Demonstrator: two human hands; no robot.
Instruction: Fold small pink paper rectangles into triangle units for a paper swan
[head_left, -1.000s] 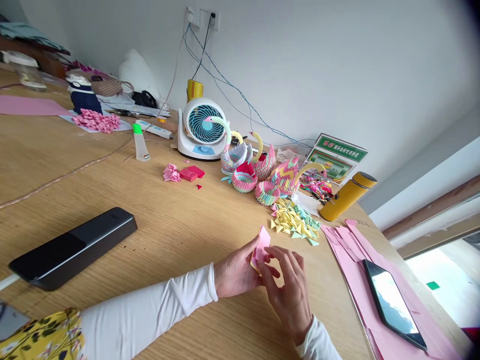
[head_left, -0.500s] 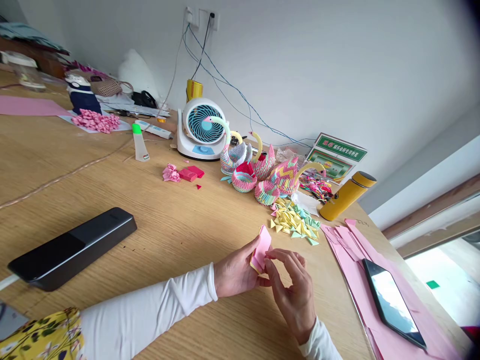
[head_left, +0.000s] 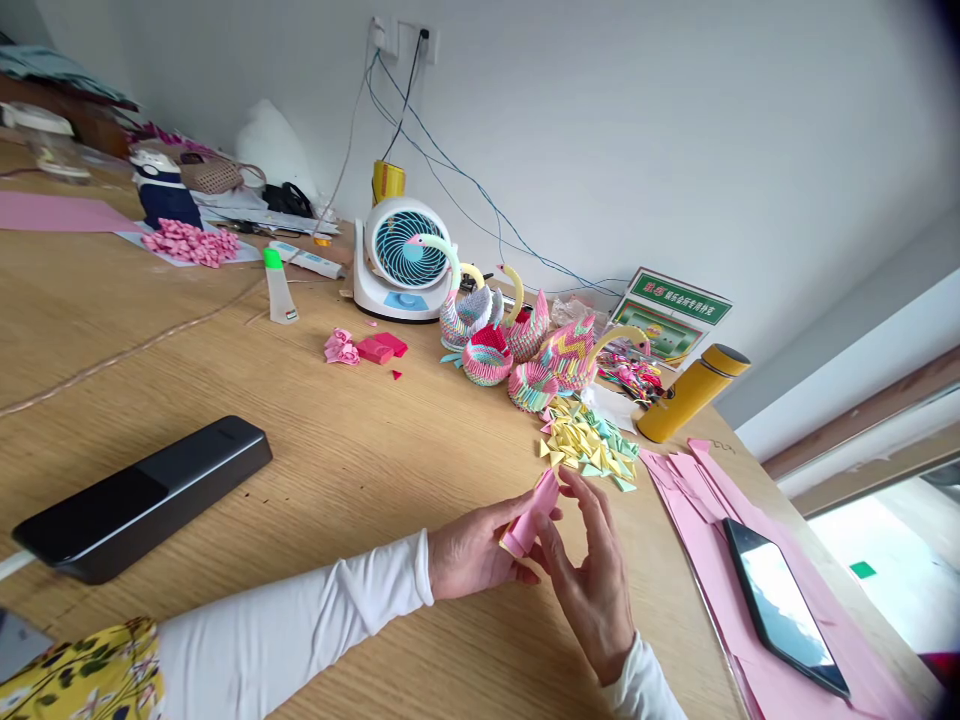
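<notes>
Left hand (head_left: 480, 548) pinching pink paper piece (head_left: 529, 516) between thumb and fingers, piece tilted above table (head_left: 337, 450). Right hand (head_left: 595, 580) at piece's right side, thumb against it, fingers curved near upper end. Phone (head_left: 785, 606) lying on pink sheets (head_left: 694, 500), right. Black device (head_left: 142, 495) left. Beyond hands: yellow and green folded triangles (head_left: 585, 438), then paper swans (head_left: 566, 352), yellow bottle (head_left: 694, 392) standing right of them. Fan (head_left: 411, 250) behind, near wall.
</notes>
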